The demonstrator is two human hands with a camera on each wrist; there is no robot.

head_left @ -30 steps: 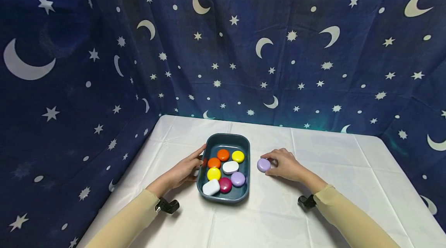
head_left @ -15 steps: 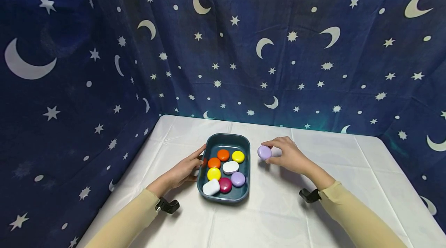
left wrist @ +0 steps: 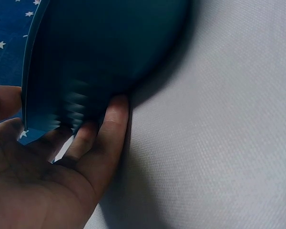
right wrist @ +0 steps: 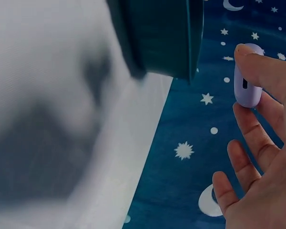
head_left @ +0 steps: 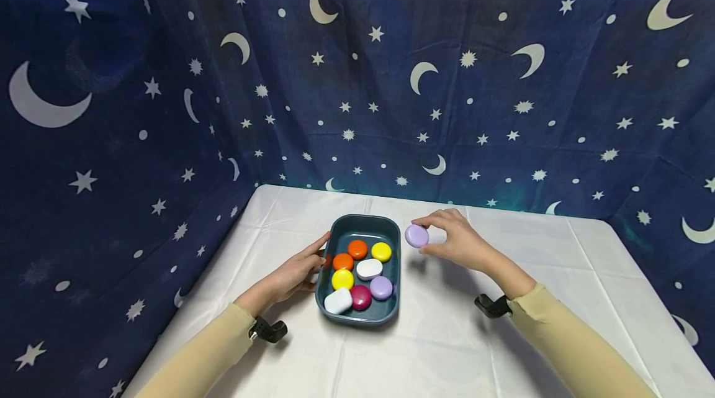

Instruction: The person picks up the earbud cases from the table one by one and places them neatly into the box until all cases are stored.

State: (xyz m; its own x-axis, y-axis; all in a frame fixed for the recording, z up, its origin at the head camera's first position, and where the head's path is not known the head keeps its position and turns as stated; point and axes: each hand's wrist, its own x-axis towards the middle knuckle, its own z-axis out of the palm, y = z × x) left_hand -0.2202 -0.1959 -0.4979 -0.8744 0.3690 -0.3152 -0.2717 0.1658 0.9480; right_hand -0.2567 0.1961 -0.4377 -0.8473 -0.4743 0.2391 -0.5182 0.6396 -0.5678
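My right hand (head_left: 459, 241) pinches a lilac, glossy, round puck-like case (head_left: 416, 236) between thumb and fingers, above the table just right of the tray. In the right wrist view, a small dark slot shows in the edge of the lilac case (right wrist: 248, 78), and the other fingers spread loosely. On the left side of the dark blue-green tray (head_left: 365, 321), my left hand (head_left: 290, 275) rests its fingers against the outer wall. Seen in the left wrist view, those fingers (left wrist: 115, 119) lie nearly straight along the tray wall (left wrist: 109, 43).
Inside the tray lie orange (head_left: 357, 249), yellow (head_left: 382, 252), white (head_left: 370, 269), crimson (head_left: 360, 297) and lilac (head_left: 381, 288) rounded pieces. A white cloth (head_left: 424, 348) covers the table. Behind and to the left hangs a blue star-and-moon curtain (head_left: 391, 156).
My right hand has lifted the lilac case off the tablecloth, moved it away from me, then slightly left toward the tray. The left hand and the tray have stayed in place.
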